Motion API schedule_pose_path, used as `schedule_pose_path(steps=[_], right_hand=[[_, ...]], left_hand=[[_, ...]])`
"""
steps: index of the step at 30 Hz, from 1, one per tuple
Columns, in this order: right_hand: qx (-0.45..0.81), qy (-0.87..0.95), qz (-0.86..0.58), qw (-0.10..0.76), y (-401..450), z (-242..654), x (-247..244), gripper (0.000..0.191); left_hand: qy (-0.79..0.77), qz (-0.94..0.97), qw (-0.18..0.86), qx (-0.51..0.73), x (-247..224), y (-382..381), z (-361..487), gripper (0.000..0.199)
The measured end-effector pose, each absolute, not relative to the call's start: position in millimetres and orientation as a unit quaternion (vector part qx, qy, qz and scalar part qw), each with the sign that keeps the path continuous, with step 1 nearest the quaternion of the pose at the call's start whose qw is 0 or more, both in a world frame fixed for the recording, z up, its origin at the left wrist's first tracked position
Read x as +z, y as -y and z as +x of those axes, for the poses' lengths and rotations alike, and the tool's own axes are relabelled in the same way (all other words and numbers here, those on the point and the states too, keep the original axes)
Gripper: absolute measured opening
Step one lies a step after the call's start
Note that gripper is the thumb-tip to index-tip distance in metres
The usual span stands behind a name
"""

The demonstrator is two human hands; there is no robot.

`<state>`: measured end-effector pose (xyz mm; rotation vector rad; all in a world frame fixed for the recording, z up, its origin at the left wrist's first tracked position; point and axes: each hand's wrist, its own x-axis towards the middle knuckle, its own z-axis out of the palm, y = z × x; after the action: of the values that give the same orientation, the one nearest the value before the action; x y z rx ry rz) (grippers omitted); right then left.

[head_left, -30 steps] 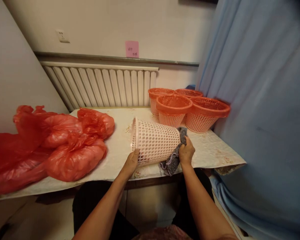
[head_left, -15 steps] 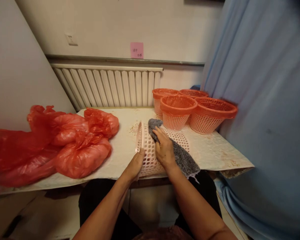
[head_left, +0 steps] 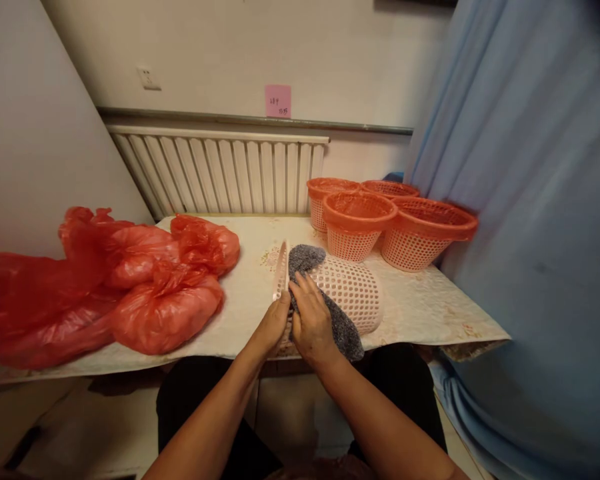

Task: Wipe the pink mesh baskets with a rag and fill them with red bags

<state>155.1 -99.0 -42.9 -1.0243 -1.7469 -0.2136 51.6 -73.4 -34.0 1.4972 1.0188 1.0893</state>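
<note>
A pale pink perforated plastic basket [head_left: 353, 290] lies on its side near the table's front edge, its mouth turned to the left. My left hand [head_left: 275, 321] is closed on its rim, thumb outside and the other fingers hidden. Under my right hand [head_left: 311, 321] a dark grey cloth [head_left: 343, 327] is pressed against the basket's side, close to the rim. The fingers of that hand lie over the cloth, and its lower end hangs toward my lap.
Several baskets lined with red bags [head_left: 360, 223] stand at the back right beside a blue curtain [head_left: 520, 200]. Knotted red plastic bags [head_left: 167, 307] are heaped on the left of the cloth-covered table [head_left: 250, 293]. A white radiator [head_left: 220, 173] is behind the table.
My right hand has slid the grey cloth left along the basket toward the rim, uncovering more of the basket's base end. My left hand still holds the rim.
</note>
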Motion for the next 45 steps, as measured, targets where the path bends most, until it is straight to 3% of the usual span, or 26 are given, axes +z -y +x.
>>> schedule_pose_path(steps=[10, 21, 32, 36, 45], right_hand=[[-0.080, 0.737, -0.430, 0.516, 98.6, 160.1, -40.9, 0.057], [-0.085, 0.694, -0.497, 0.513, 78.3, 220.7, -60.0, 0.064], [-0.117, 0.456, -0.676, 0.567, 72.1, 311.4, -96.5, 0.053], [-0.108, 0.443, -0.676, 0.579, 66.6, 298.9, -84.4, 0.052], [-0.030, 0.634, -0.545, 0.548, 45.1, 217.0, -26.3, 0.056]], left_hand=[[-0.408, 0.669, 0.463, 0.415, -91.8, 84.0, 37.0, 0.081], [-0.420, 0.647, 0.474, 0.423, -94.0, 79.6, 37.0, 0.073], [-0.400, 0.667, 0.468, 0.420, -94.7, 79.3, 36.4, 0.073], [-0.415, 0.673, 0.452, 0.413, -96.0, 76.0, 34.1, 0.075], [-0.395, 0.672, 0.471, 0.413, -89.7, 71.8, 34.7, 0.074]])
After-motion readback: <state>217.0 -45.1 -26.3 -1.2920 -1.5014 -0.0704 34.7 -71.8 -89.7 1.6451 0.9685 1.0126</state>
